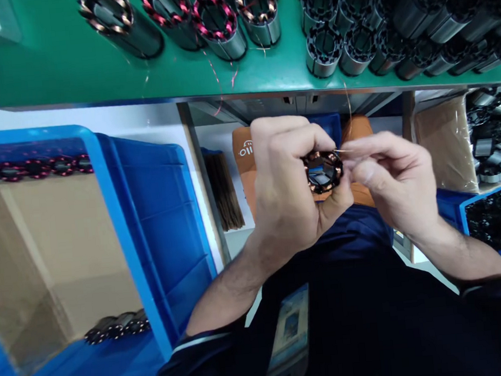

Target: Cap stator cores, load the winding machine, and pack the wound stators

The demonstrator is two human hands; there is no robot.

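A: How is the step at the wound stator (336, 169) best done?

B: The work appears to be the handling of a fine copper wire (350, 107) at the rim. The wound stator should be kept steady by the left hand (284, 190), with its open end turned upward to the eye, so that only the wire is moved. Light, even tension is advised; if it is pulled too sharply, the wire could be snapped, or its coating scraped on the rim.

A: And how are the hands placed?

B: The wound stator is clasped by the left hand and is held in the air, near the front edge of the green worktop (62, 76). At the right side of the rim, the fingertips and thumb of the right hand (393, 177) are gathered near one another; whether the wire is truly pinched there cannot be told.

A: Should anything be guarded against?

B: The loose wire above the right fingers is best kept clear of the worktop's edge, where it could be caught.

A: How does the piece itself look?

B: A hollow ring is seen, with a dark toothed end and copper-coloured turns spaced around it. The outer wall is mostly hidden by the left hand. On the worktop, a similar copper-wound stator (265, 31) is stood beside red-wound stators (227, 45).
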